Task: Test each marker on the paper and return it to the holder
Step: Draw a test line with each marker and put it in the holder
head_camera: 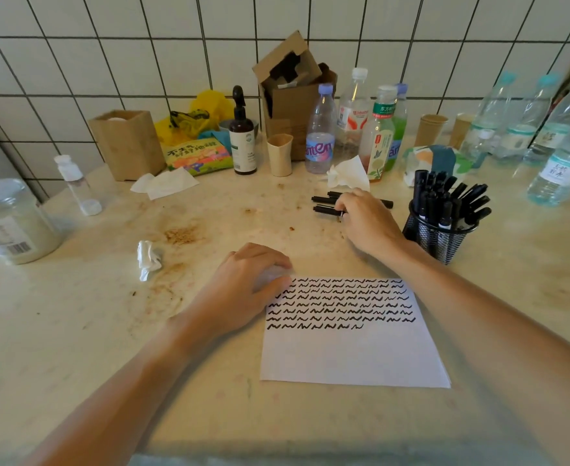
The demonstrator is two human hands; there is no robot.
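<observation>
Paper [354, 348] carries seven rows of squiggles, so we judge testing well along. Beside the holder [440, 237], our right hand [366, 220] pinches one of the loose markers [325, 200] left to test; our left hand [246, 284] lies flat on the paper's corner.

A stained pale countertop [75, 331] carries the paper [351, 354] at 5 o'clock. The mesh holder [440, 238] stands at 3 o'clock; loose markers [325, 205] lie at 1 o'clock, and bottles [320, 129] line 12 o'clock.

Our right hand [366, 220] covers the middles of the loose markers [325, 210]; whether its fingers grip one, we cannot tell. Our left hand [246, 284] hides the paper's [351, 351] top-left corner.
</observation>
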